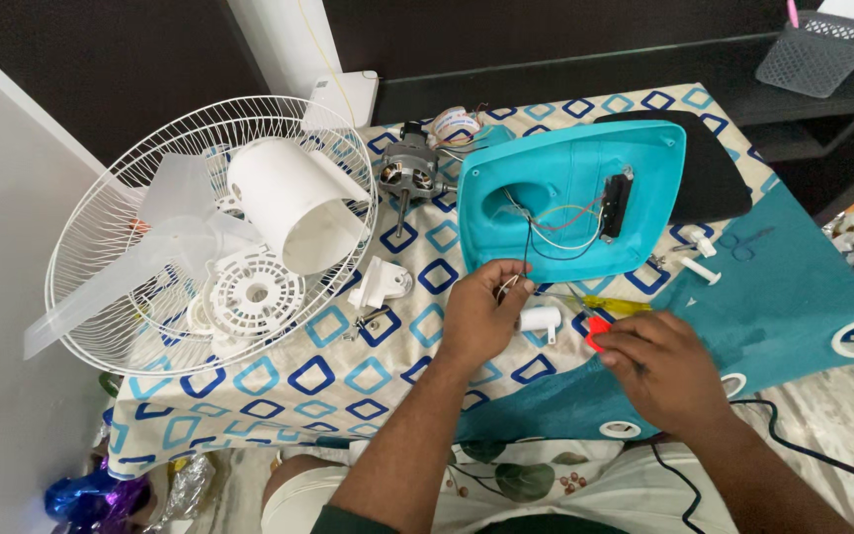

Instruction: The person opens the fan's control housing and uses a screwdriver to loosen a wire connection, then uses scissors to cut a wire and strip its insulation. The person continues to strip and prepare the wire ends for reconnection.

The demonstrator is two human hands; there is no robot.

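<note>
My left hand pinches thin wires that run out of the upturned turquoise fan base lying just beyond it. My right hand is closed on a small red-handled tool, low on the right over the teal cloth. Between the two hands lie a small white cylinder part and a yellow-handled screwdriver. A black switch block sits inside the base with coloured wires attached.
A white fan grille at left holds clear blades, a white motor cover and a round vented plate. A bare fan motor, a white bracket and small white pegs lie on the patterned cloth. A grey mesh basket sits far right.
</note>
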